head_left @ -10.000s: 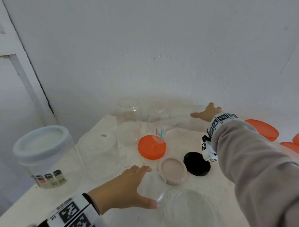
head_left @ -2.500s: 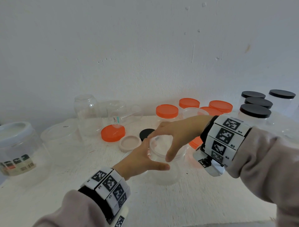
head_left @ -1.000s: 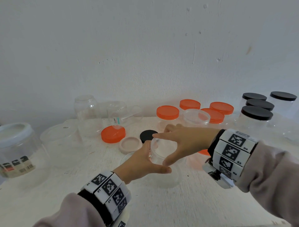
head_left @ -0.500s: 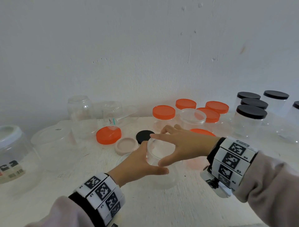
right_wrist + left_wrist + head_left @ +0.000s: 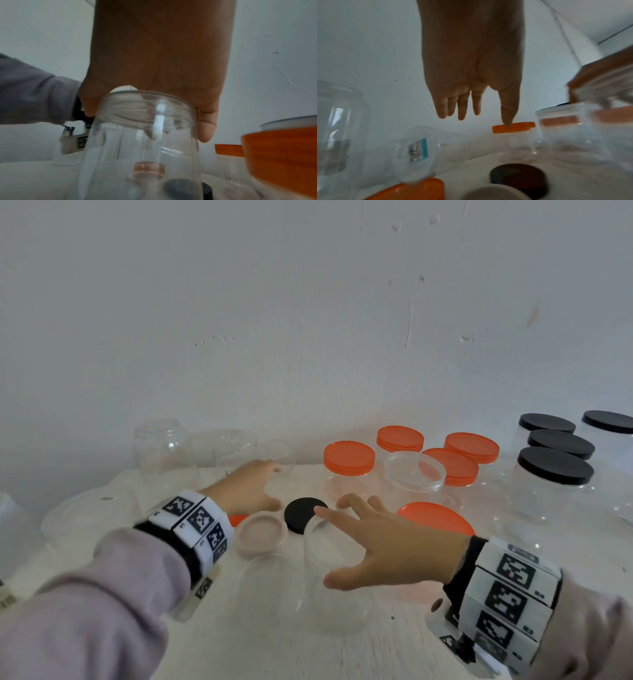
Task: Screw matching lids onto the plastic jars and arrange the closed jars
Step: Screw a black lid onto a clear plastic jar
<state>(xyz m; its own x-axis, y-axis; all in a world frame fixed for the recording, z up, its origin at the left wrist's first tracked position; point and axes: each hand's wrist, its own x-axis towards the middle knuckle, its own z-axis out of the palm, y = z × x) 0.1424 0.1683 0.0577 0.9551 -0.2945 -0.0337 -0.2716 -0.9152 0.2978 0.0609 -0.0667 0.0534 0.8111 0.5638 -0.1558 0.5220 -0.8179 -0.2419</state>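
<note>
The task stood partly done. At the back right of the white table were four clear plastic jars closed with orange screw lids, one clear-lidded jar among them, and four black-lidded jars further right (a fifth orange-topped jar sat nearer, half hidden behind the right wrist).

The right hand lay over the clear lid of the transparent plastic jar standing at the table's middle, fingers and thumb curled round its threaded rim; whether the lid was fully tight I could not tell. The left hand reached toward the open jars at the back left, fingers straight and relaxed, holding nothing.

Left to do, by my judgement: about three open clear jars at the back left needed lids. Loose on the table were one black round lid, one pale pink lid and one orange lid. The near jar would then join the closed group.
</note>
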